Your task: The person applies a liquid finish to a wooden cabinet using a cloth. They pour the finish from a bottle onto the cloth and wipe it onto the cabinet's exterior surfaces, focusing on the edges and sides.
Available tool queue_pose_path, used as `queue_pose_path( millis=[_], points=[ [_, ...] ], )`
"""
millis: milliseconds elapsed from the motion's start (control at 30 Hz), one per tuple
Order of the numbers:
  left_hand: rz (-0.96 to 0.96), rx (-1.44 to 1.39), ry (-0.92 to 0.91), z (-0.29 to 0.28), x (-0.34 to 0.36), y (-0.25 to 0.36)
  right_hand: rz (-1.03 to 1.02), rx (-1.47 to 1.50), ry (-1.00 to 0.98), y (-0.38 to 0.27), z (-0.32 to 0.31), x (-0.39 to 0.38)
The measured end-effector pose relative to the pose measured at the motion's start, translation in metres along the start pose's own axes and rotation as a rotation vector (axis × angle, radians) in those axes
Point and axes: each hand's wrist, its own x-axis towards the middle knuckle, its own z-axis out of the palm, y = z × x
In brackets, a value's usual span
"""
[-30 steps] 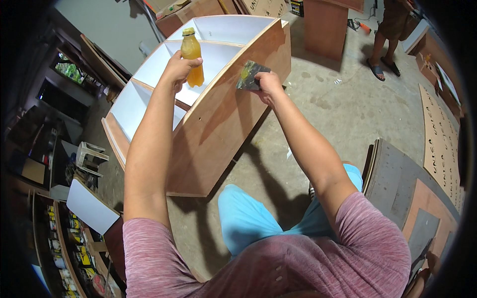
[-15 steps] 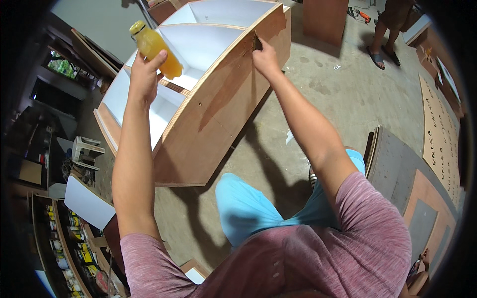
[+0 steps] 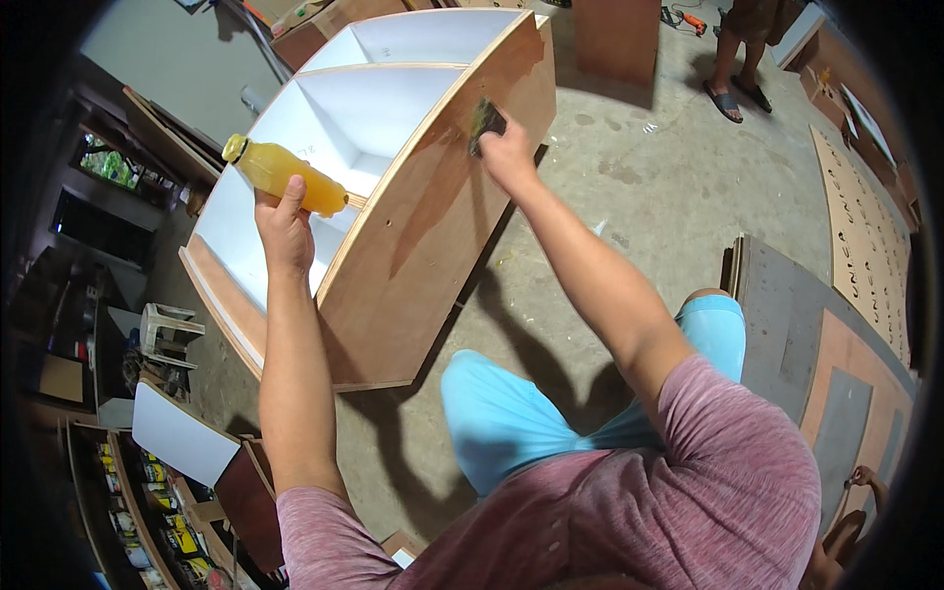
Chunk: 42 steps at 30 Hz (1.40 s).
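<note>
A clear bottle of yellow-orange liquid [image 3: 295,177] tilts over the open compartments, its neck toward the upper left, with my left hand [image 3: 285,221] wrapped round it. My right hand [image 3: 508,152] grips a dark, greenish pad [image 3: 486,123], held against the wooden side panel [image 3: 413,265] of a cabinet. Part of the pad is hidden by my fingers. Around and below it, the panel's upper edge carries a darker, wet-looking brown patch [image 3: 433,197]; the lower wood is paler. White-lined compartments [image 3: 383,98] open up beyond the panel's top edge.
Another person's legs in sandals [image 3: 737,88] stand at the far right, near an orange power tool [image 3: 694,22]. Stacked boards [image 3: 787,334] lie to my right. On the left are a white stool [image 3: 169,332] and a shelf of cans [image 3: 147,492]. A hand [image 3: 865,479] shows at the lower right.
My right hand has moved down and left along the panel with the pad. My left hand has lowered, and the bottle leans further over. The whole view has shifted slightly.
</note>
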Motion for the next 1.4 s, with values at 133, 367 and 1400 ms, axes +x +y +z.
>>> queue_pose_path(
  millis=[133, 367, 1400],
  points=[
    [0.016, -0.015, 0.024, 0.001, -0.002, -0.011, 0.053, -0.13, 0.061, 0.007, -0.009, 0.041],
    [0.096, 0.029, 0.106, 0.001, -0.005, -0.012, 0.078, -0.169, -0.091, 0.005, 0.006, 0.034],
    [0.045, -0.052, 0.175, 0.019, -0.011, -0.014, 0.038, -0.1, -0.099, 0.005, -0.004, -0.014]
  ],
)
